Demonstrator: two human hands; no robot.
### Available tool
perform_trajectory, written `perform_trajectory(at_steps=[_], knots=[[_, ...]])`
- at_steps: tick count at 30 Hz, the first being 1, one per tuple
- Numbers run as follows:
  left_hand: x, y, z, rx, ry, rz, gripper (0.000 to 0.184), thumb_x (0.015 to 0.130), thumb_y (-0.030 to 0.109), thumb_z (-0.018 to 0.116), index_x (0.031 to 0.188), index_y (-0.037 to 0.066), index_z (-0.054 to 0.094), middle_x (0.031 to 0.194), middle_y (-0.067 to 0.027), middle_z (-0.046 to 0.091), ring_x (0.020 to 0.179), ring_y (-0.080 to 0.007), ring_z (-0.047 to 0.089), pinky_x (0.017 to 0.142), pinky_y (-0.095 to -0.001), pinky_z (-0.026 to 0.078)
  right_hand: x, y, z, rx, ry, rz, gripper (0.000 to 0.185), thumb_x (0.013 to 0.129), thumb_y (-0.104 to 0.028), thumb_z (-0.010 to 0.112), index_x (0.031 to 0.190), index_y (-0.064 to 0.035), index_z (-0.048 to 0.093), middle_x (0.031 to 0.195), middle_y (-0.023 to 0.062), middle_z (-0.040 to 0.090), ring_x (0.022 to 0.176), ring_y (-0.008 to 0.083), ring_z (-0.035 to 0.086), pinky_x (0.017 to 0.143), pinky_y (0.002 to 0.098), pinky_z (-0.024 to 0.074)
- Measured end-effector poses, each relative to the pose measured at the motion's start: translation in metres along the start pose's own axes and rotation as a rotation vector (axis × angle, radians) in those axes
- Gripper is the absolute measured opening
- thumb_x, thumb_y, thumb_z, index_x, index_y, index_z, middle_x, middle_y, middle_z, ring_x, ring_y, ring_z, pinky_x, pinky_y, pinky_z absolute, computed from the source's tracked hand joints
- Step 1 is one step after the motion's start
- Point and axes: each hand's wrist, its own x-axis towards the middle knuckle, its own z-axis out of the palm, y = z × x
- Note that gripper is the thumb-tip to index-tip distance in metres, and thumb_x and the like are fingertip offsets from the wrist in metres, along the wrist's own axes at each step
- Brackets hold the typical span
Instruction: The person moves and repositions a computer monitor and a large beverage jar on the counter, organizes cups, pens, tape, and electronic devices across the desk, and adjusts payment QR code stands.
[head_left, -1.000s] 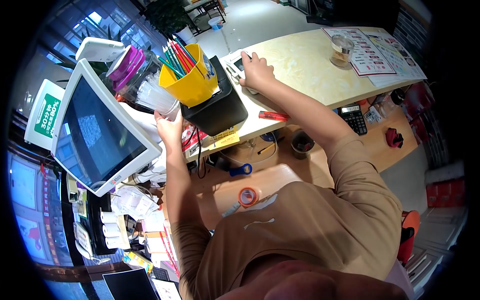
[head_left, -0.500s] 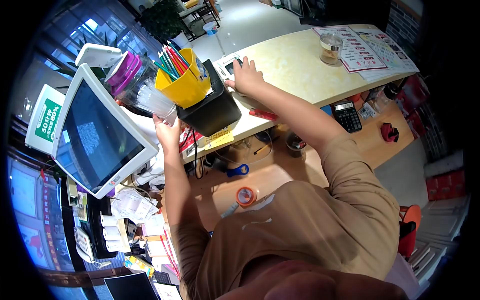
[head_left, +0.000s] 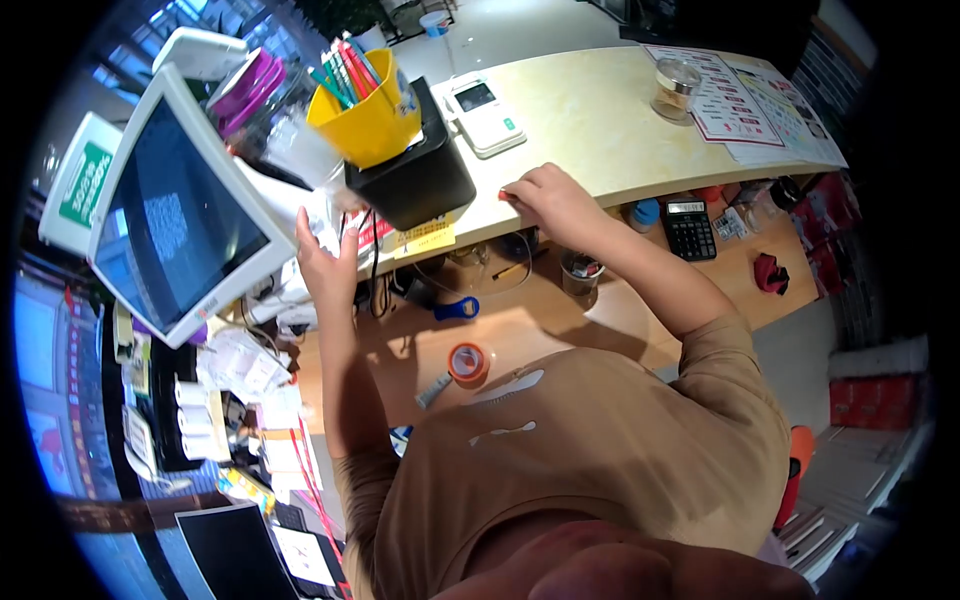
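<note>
The right hand [head_left: 555,205] pinches a red item [head_left: 506,196] near the front edge of the pale counter [head_left: 600,120], so a loose grip could drop it onto the lower counter [head_left: 560,320]. The left hand [head_left: 328,265], spread and empty, is beside a black cable [head_left: 376,262] its fingers could snag.

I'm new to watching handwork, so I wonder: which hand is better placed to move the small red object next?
The right hand, I'd judge: it seems to be gripping the red object, one end poking out. The left hand is spread open, off to the other side of the black box.
</note>
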Motion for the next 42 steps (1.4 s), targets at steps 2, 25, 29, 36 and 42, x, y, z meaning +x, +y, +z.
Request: perform_trajectory(at_steps=[2, 25, 29, 36, 42], knots=[[-0.016, 0.011, -0.015, -0.009, -0.025, -0.066, 0.068, 0.078, 0.016, 0.068, 0.135, 0.002, 0.035, 0.132, -0.0192, 0.042, 0.121, -0.0295, 0.043, 0.099, -0.0373, 0.038, -0.002, -0.003, -0.010, -0.009, -0.024, 0.020, 0.016, 0.080, -0.009, 0.062, 0.096, -0.0059, 0.062, 0.082, 0.0117, 0.060, 0.081, 0.0292, 0.055, 0.072, 0.0362, 0.0454], [-0.078, 0.031, -0.015, -0.126, -0.024, 0.198, 0.057, 0.076, 0.006, 0.067, 0.127, -0.001, 0.043, 0.106, -0.0143, 0.055, 0.090, -0.0238, 0.054, 0.080, -0.0324, 0.046, 0.004, 0.006, -0.011, 0.087, 0.109, 0.252, 0.021, 0.073, -0.010, 0.060, 0.090, 0.0010, 0.064, 0.077, 0.0169, 0.063, 0.076, 0.0345, 0.059, 0.071, 0.0414, 0.0473], [-0.026, 0.047, 0.014, -0.015, -0.058, 0.243, 0.077, 0.071, 0.017, 0.075, 0.132, -0.004, 0.033, 0.113, -0.0214, 0.055, 0.102, -0.0354, 0.052, 0.089, -0.0430, 0.041, 0.000, 0.008, -0.009, 0.056, 0.135, 0.254, 0.023, 0.072, -0.011, 0.061, 0.091, 0.0012, 0.064, 0.080, 0.0163, 0.064, 0.080, 0.0333, 0.059, 0.075, 0.0405, 0.0474], [0.001, 0.032, 0.036, 0.248, -0.018, 0.210, 0.078, 0.064, 0.022, 0.080, 0.125, -0.005, 0.040, 0.099, -0.0157, 0.061, 0.095, -0.0317, 0.056, 0.084, -0.0413, 0.041, -0.006, 0.010, -0.007, 0.054, 0.139, 0.293, 0.026, 0.073, -0.014, 0.062, 0.096, -0.0003, 0.063, 0.088, 0.0152, 0.063, 0.088, 0.0324, 0.057, 0.081, 0.0402, 0.0457], [0.003, 0.023, 0.037, 0.267, 0.043, 0.310, 0.078, 0.062, 0.024, 0.081, 0.124, -0.004, 0.041, 0.095, -0.0131, 0.061, 0.092, -0.0292, 0.056, 0.082, -0.0406, 0.040, -0.005, 0.010, -0.012, 0.114, 0.066, 0.317, 0.029, 0.077, -0.016, 0.063, 0.102, -0.0022, 0.061, 0.099, 0.0148, 0.061, 0.091, 0.0309, 0.057, 0.084, 0.0396, 0.0457]])
